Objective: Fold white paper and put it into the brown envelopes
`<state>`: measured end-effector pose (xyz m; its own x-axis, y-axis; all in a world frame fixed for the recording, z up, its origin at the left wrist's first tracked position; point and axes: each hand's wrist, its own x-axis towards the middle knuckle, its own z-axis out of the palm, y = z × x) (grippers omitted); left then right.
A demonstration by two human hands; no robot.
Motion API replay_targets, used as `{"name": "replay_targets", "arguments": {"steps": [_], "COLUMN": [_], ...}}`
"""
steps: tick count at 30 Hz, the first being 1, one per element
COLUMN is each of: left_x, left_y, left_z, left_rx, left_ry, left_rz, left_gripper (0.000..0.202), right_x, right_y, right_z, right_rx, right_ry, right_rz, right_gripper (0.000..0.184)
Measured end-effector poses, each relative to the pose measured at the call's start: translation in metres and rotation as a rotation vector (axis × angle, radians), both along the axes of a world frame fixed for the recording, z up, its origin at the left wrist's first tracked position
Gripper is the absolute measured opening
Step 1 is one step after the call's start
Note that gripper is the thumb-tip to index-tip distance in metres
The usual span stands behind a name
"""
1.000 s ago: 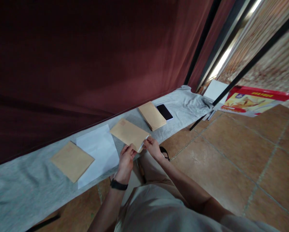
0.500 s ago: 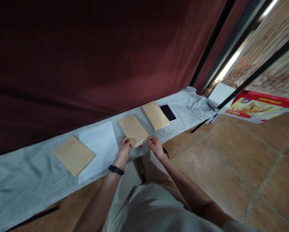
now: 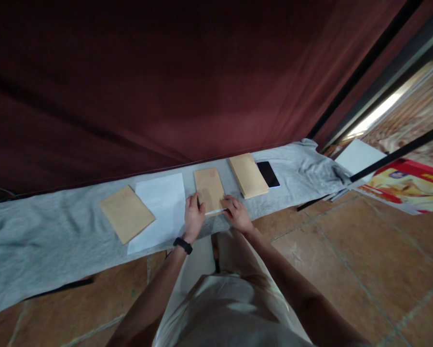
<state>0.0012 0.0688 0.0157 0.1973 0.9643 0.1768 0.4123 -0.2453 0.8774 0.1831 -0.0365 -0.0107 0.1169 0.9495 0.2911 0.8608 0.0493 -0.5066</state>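
A brown paper envelope lies on the grey cloth in front of me, its near end showing a thin white strip. My left hand has its thumb and fingers closed on the envelope's near left corner. At the near right corner, my right hand pinches the edge. Left of my left hand lies white paper, and another brown envelope overlaps its left side. A stack of brown envelopes rests just beyond my right hand.
A phone with a dark screen lies beside the stack. Grey cloth covers the long narrow bench, with a dark red curtain behind it. On the right stand a black pole and a red and yellow box.
The view has shifted, and the envelope between my hands now lies straighter to me. My right hand has come onto its near right corner, and the white strip looks narrower.
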Motion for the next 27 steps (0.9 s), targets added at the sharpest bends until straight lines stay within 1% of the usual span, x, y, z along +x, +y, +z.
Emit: {"name": "replay_targets", "arguments": {"steps": [2, 5, 7, 12, 19, 24, 27], "left_x": [-0.005, -0.010, -0.012, -0.012, -0.015, -0.014, -0.013], "left_y": [-0.008, -0.016, -0.017, -0.014, -0.010, -0.007, -0.007], "left_z": [-0.003, -0.008, -0.009, -0.006, -0.004, -0.002, 0.000], "left_rx": [0.115, 0.175, 0.195, 0.206, 0.204, 0.157, 0.149], "left_ry": [0.115, 0.251, 0.303, 0.383, 0.423, 0.372, 0.401], "left_rz": [-0.138, -0.354, -0.427, -0.485, -0.529, -0.565, -0.579], "left_gripper": [0.050, 0.046, 0.042, 0.037, 0.035, 0.036, 0.035], "right_x": [0.003, 0.007, 0.009, 0.013, 0.014, 0.013, 0.013], "right_y": [0.004, 0.008, 0.009, 0.012, 0.016, 0.018, 0.019], "right_z": [0.001, 0.004, 0.007, 0.014, 0.024, 0.025, 0.024], "right_rx": [-0.015, -0.032, -0.057, -0.131, -0.167, -0.178, -0.171], "right_ry": [-0.036, -0.083, -0.116, -0.203, -0.288, -0.328, -0.337], "right_rz": [0.055, 0.124, 0.157, 0.202, 0.243, 0.259, 0.261], "right_gripper": [0.044, 0.045, 0.044, 0.041, 0.040, 0.036, 0.036]}}
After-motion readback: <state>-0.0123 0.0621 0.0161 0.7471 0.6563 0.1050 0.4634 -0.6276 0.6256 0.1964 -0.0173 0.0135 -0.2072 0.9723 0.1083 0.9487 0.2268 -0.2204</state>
